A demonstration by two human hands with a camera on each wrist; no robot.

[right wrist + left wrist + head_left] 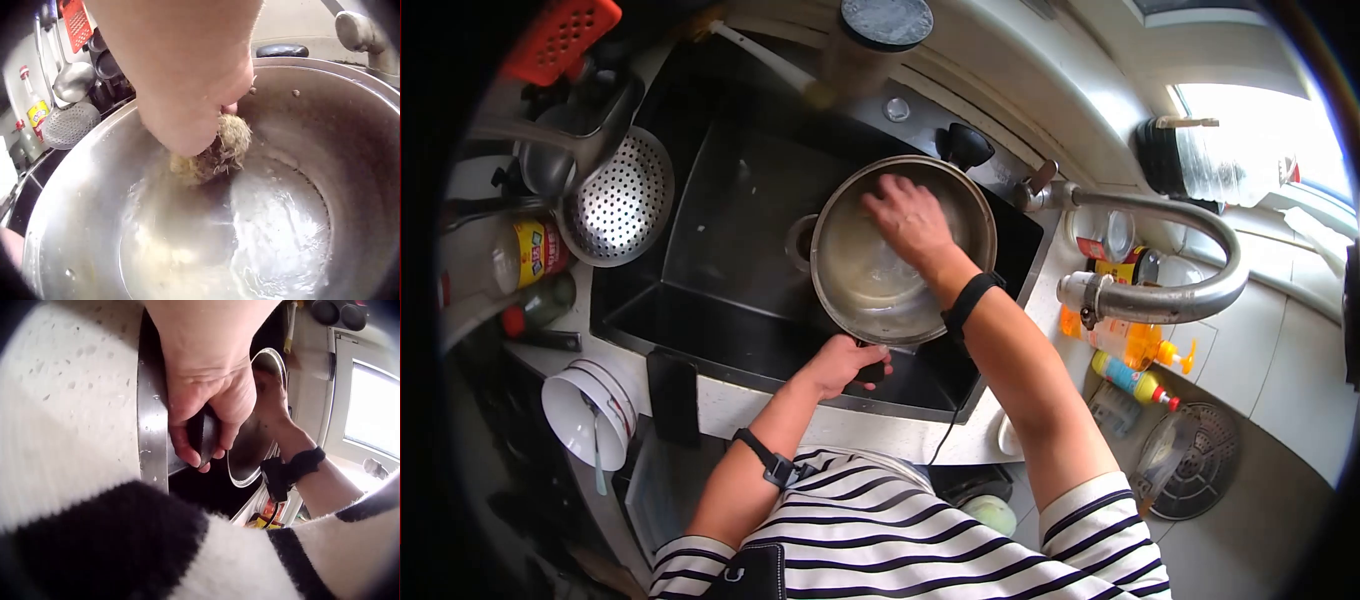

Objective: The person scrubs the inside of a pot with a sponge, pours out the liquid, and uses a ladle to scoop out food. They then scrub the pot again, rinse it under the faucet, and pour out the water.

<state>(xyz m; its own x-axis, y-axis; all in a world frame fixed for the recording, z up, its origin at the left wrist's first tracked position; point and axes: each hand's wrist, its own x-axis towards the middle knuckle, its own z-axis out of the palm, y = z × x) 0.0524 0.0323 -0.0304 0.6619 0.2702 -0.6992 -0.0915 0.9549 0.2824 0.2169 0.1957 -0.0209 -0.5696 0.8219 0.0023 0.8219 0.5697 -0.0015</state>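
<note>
A steel pot [865, 290] sits tilted in the dark sink, with a little cloudy water over its bottom in the right wrist view. My left hand [838, 366] grips its black handle [203, 434] near the sink's front edge, thumb on one side and fingers curled round the other. Inside the pot, my right hand [912, 222] holds a tan, fibrous loofah scrubber [230, 147] against the far inner wall. Most of the right fingers are hidden behind the hand in the right wrist view. A second black handle [966, 146] sticks out on the pot's far side.
The dark sink [730, 210] surrounds the pot. A curved faucet [1220, 250] arches over the counter at right, above several bottles, one an orange pump bottle [1135, 345]. At left hang a perforated skimmer [622, 200] and ladles; stacked white bowls [575, 410] stand below. A lidded jar [887, 22] stands behind.
</note>
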